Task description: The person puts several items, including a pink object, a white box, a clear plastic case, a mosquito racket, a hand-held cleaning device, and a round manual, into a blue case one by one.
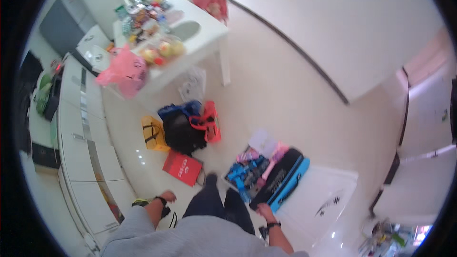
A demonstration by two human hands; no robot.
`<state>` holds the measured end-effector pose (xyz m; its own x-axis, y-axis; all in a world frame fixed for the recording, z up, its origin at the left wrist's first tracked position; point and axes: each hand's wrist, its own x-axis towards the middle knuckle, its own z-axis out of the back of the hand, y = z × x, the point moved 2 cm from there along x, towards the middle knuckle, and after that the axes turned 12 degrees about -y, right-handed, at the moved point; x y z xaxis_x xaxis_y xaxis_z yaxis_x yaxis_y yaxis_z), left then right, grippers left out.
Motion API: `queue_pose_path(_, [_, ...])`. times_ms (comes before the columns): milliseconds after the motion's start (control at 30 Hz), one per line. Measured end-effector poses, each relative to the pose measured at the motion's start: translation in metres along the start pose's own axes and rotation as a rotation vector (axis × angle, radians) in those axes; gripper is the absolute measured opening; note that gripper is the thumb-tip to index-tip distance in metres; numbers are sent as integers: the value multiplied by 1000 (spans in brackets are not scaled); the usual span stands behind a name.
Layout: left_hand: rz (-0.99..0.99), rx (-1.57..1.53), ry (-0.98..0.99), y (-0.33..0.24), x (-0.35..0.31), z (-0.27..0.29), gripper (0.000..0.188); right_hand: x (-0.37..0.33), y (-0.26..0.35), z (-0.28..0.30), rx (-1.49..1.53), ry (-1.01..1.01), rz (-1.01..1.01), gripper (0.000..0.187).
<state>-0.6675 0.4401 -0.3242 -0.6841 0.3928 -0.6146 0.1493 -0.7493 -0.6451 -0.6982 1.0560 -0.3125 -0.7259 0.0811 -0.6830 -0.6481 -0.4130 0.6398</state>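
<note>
My right hand [264,211] is at the near end of a long black and blue case [281,178], its fingers curled over that end. The case lies slanted across the edge of an open bin filled with blue, grey and pink things [250,173]. Beside it on the floor rests a white lid-like panel [323,195] with a dark flower print. My left hand [166,196] hangs low near a red paper bag [183,167]; its fingers are small and blurred. Dark bands circle both wrists.
Ahead on the floor stand a black bag [182,132], a yellow bag [153,133] and a coral-red bag [212,123]. A white table [204,43] holds fruit and packages, with a pink plastic bag [124,72] at its corner. White cabinets [78,147] line the left.
</note>
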Motion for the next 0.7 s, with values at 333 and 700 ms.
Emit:
queue_pose_path(333, [211, -543, -363, -135, -42, -20, 23, -77, -53, -16, 37, 166, -247, 31])
queue_pose_path(700, [469, -105, -649, -99, -285, -85, 27, -55, 98, -155, -576, 536, 56, 30])
